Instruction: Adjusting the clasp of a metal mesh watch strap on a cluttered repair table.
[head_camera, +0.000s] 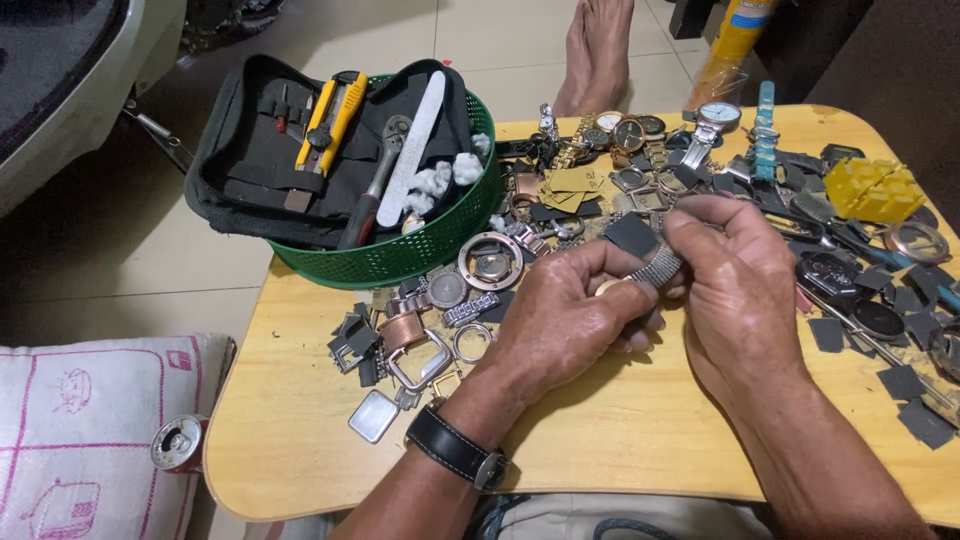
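Both hands are up over the middle of the small wooden table (620, 440), working on a silver mesh metal watch band (657, 266). The band sits right between them: the left hand (565, 320) has it at about 1 o'clock from its knuckles, fingers curled in with the thumb and forefinger pinching the lower end. The right hand (735, 275) comes in from 3 o'clock, fingertips pressed down on the band's upper end along with a small dark grey square of abrasive paper (632, 236). So neither hand is spread, both are pinching. The left wrist wears a black leather strap watch (455, 450).

Around the hands it's a total pile of watch bits: a round steel watch case with a gold centre (490, 261) at 10 o'clock from the left hand, a copper-coloured watch case (402, 330) at 9 o'clock, and more grey paper squares scattered off at 3 to 4 o'clock from the right hand.

Packaging-wise: a yellow plastic block-shaped holder (873, 188) at 2 o'clock near the table's far right edge, a yellow cylindrical spray can (733, 40) standing on the floor at 12 o'clock, and a drinks can lying on its side (178, 443) at 8 o'clock beside a white cushion with pink line drawings (90, 430). The green perforated plastic basket (400, 255) at 10 o'clock holds a black zip tool pouch (250, 165).
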